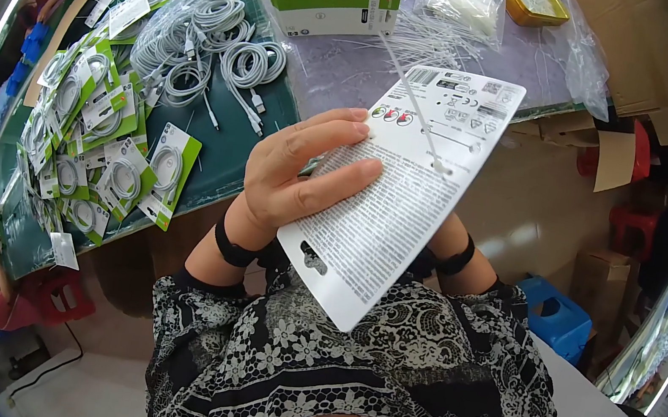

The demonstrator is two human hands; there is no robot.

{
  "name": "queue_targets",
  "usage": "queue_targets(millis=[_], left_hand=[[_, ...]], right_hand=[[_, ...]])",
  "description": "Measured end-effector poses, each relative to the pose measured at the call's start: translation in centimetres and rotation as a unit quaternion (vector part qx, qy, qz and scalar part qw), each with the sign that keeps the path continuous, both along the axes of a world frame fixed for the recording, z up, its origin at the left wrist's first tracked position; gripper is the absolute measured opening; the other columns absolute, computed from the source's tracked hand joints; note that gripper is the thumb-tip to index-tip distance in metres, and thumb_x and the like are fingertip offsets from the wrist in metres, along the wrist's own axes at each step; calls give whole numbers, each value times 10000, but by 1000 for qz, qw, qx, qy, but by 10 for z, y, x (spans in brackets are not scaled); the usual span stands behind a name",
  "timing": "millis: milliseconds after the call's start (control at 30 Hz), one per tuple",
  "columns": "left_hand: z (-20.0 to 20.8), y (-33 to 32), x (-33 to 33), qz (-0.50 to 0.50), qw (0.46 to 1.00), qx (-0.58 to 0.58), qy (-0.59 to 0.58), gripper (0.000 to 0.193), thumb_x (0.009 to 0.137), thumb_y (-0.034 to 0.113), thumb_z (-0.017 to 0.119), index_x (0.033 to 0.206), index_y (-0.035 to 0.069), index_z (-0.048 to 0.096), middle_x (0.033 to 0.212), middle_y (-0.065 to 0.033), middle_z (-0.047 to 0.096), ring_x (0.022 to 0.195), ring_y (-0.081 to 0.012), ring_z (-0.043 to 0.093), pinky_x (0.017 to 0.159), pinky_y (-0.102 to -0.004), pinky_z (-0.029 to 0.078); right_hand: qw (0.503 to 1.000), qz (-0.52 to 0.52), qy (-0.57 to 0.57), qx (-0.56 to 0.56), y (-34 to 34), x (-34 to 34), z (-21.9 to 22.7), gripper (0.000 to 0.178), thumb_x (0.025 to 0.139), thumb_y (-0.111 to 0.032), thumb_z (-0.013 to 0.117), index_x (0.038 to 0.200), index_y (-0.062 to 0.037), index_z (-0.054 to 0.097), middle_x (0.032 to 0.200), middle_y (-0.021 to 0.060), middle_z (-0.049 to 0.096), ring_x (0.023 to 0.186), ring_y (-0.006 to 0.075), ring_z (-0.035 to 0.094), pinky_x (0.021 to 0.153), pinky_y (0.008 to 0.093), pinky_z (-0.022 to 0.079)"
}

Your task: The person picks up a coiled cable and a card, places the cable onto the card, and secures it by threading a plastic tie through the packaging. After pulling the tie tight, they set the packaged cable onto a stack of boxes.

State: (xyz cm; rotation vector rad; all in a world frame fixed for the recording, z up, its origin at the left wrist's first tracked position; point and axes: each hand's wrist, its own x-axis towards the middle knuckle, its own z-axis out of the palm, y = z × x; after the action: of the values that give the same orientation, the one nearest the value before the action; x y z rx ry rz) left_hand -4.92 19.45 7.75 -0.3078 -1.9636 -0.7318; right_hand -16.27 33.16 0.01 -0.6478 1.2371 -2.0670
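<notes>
A white packaging card [379, 189] is tilted in front of me, its printed back facing up and a hanging slot at its near end. My left hand [306, 166] grips the card along its left edge, fingers and thumb resting on the printed face. A thin white cable tie [410, 91] pokes up through a small hole near the card's right edge. Behind the card, my right hand is hidden; only the right wrist [453, 238] with a black band shows. Whatever lies on the card's underside cannot be seen.
Carded cables [98, 124] are heaped on the green table at left, beside coiled grey-white cables [205, 28]. Green and white boxes [332, 8], loose cable ties [434, 43] and a yellow tray [534, 2] lie at the back. A blue stool [553, 320] stands right; another person [5, 303] sits far left.
</notes>
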Motion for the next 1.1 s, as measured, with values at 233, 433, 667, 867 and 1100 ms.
queue_targets(millis=[233, 433, 667, 867, 1100], left_hand=[[-28, 8, -4, -20, 995, 95, 2, 357, 706, -5, 730, 1051, 24, 646, 1069, -149, 618, 947, -298, 657, 823, -353, 556], [-41, 20, -10, 6, 899, 432, -69, 348, 820, -57, 620, 1160, -22, 555, 1121, -130, 608, 973, -275, 636, 816, -367, 566], [-51, 9, -9, -102, 768, 632, -4, 408, 877, -21, 556, 1268, -31, 439, 1176, -143, 574, 1009, -271, 618, 842, -407, 563], [-54, 3, -3, -76, 850, 520, -25, 402, 897, -1, 550, 1279, -35, 430, 1208, -142, 555, 1064, -254, 591, 888, -411, 533], [-67, -1, 0, 17, 880, 474, -11, 445, 881, -49, 483, 1314, -30, 382, 1235, -169, 534, 1066, -303, 597, 852, -432, 564]], right_hand=[[976, -36, 47, -208, -7, -3, 62, 94, 890, 21, 574, 979, 19, 543, 926, 123, 615, 712, 145, 591, 626, 264, 511], [908, -145, 366, -146, -17, -14, 66, 232, 832, 42, 617, 1055, -5, 575, 906, 104, 624, 686, 149, 594, 595, 241, 488], [776, -217, 592, -29, -25, -7, 76, 261, 672, 112, 680, 909, 5, 659, 761, 86, 587, 615, 193, 546, 519, 274, 447], [767, -191, 611, 23, -20, -6, 86, 303, 615, 125, 667, 891, 1, 666, 744, 69, 568, 613, 210, 544, 511, 292, 441], [771, -185, 609, 20, -25, -6, 84, 287, 615, 123, 667, 875, 2, 662, 744, 76, 569, 615, 216, 552, 514, 300, 450]])
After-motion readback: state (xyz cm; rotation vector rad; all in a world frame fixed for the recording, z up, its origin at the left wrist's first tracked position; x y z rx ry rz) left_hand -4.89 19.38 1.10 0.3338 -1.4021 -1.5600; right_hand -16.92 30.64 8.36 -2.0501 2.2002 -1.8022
